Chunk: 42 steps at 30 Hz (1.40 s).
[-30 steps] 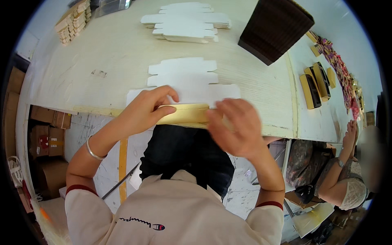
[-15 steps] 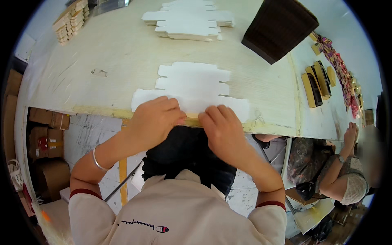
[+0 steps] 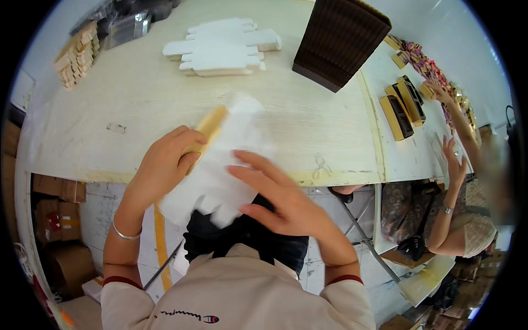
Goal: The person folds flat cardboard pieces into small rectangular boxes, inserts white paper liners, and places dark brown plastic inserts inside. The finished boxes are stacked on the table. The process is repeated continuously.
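Note:
A flat cardboard box blank [image 3: 220,170], white with a gold folded-up side, is tilted over the table's front edge and blurred by motion. My left hand [image 3: 168,159] is closed around the gold strip, thumb on one side and fingers on the other. Over the white face hovers my right hand [image 3: 278,195], its fingers spread apart; whether a fingertip touches the card I cannot tell. Farther back lies a stack of similar white blanks [image 3: 223,47]. To its right stands a tall stack of dark brown trays [image 3: 341,44].
Wooden-looking strips [image 3: 78,55] are piled at the far left, beside clear plastic packs [image 3: 127,30]. On the right lie gold boxes with dark insides [image 3: 397,118] and a long heap of small wrapped pieces [image 3: 423,63]. A co-worker's hands [image 3: 452,157] are at the right table.
The blank has been lifted off the table and turned, showing its gold side in my left hand. My right hand has come off the edge and opened. The co-worker's hands have moved up.

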### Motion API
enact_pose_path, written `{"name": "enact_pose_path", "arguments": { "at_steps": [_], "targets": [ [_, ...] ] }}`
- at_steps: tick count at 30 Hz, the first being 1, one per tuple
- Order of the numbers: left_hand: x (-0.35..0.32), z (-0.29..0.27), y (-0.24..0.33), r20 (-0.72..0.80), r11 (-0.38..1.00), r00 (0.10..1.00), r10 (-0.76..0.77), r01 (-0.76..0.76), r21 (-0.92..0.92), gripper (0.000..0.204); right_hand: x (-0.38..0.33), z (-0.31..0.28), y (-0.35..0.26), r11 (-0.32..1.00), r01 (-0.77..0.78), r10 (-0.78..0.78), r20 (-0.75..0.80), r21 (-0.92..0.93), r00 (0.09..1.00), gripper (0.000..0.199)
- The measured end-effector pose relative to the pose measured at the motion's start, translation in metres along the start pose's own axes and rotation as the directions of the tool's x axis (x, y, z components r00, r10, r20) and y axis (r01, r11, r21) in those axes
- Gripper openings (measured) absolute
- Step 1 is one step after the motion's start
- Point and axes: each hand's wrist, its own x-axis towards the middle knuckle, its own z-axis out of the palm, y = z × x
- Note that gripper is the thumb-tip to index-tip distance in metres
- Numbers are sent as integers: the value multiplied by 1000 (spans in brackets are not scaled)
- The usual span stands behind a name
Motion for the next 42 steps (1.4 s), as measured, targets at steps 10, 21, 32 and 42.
{"name": "enact_pose_path", "arguments": {
  "at_steps": [10, 21, 32, 42],
  "targets": [
    [45, 13, -5, 203, 940, 929, 309, -331, 81, 10, -25, 21, 19, 855, 55, -135, -119, -515, 984, 22],
    [43, 17, -9, 180, 946, 940, 291, -311, 93, 6, -7, 35, 34, 728, 171, -297, -81, -664, 951, 22],
    [7, 13, 20, 222, 919, 941, 254, -306, 249, 28, 23, 19, 39, 875, -30, 62, 50, -483, 997, 17],
    [17, 34, 36, 44, 913, 986, 162, -167, 371, 27, -6, -18, 15, 753, -129, -50, -252, -645, 967, 42]
  ]
}}
